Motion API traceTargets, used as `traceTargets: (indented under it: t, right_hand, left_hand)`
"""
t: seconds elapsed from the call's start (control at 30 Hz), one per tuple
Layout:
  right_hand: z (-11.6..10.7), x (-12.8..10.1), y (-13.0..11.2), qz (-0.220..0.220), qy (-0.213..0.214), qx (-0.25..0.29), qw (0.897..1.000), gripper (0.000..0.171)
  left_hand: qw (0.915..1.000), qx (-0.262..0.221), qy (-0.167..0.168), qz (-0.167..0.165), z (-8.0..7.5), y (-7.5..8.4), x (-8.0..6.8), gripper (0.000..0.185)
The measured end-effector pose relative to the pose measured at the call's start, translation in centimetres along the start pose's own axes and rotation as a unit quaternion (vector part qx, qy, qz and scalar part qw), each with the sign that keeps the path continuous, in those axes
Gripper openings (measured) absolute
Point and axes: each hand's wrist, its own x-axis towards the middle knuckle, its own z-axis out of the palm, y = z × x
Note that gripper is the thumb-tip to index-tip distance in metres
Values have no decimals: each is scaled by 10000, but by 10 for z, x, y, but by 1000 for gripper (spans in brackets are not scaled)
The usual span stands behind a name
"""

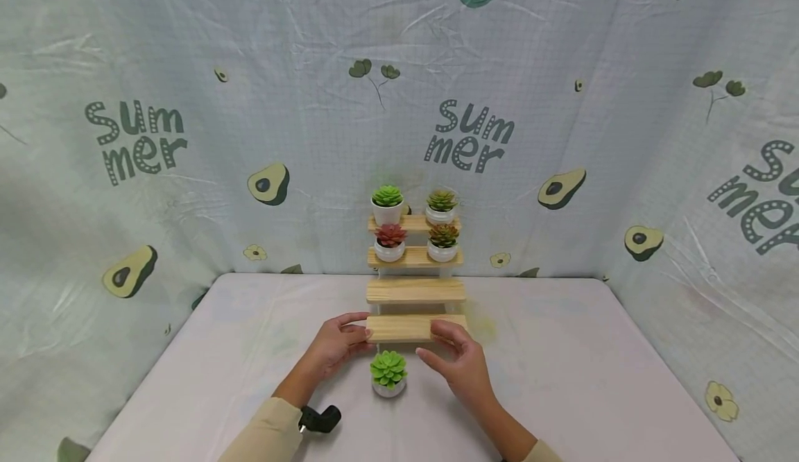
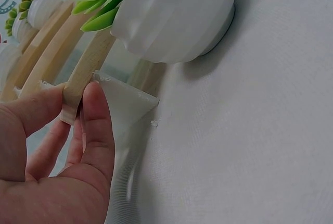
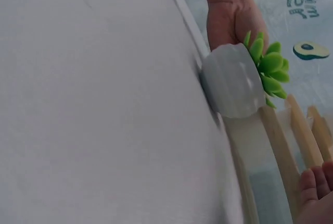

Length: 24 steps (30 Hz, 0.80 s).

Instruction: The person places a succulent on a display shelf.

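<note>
Hands on bottom step (image 1: 399,327) of wooden stepped plant stand (image 1: 415,290): left hand (image 1: 337,348) pinched its left end, thumb over, fingers under; right hand (image 1: 460,363) lay loosely open across right end, likely steadying. Green succulent pot (image 1: 388,373) stood on counter (image 1: 580,379) just before step, between wrists. Open room both sides; four pots on upper steps.

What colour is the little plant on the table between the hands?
Bright green, in a white pot; the head view shows it best.
</note>
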Motion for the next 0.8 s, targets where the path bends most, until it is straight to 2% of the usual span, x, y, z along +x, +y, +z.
traceTargets:
  t: [0.2, 0.33, 0.47, 0.8]
  right_hand:
    - [7, -13, 3, 525, -546, -21, 9971, 51]
    - [9, -19, 2, 927, -1211, 170, 9882, 56]
    - [12, -21, 2, 1100, -1731, 216, 9785, 62]
    - [17, -15, 7, 1060, -2004, -125, 9739, 74]
  left_hand:
    - [10000, -9, 48, 27, 1, 0, -1, 46]
    - [10000, 8, -6, 92, 1, 0, -2, 47]
    - [9999, 23, 5, 99, 1, 0, -2, 47]
    - [10000, -1, 7, 66, 0, -2, 2, 47]
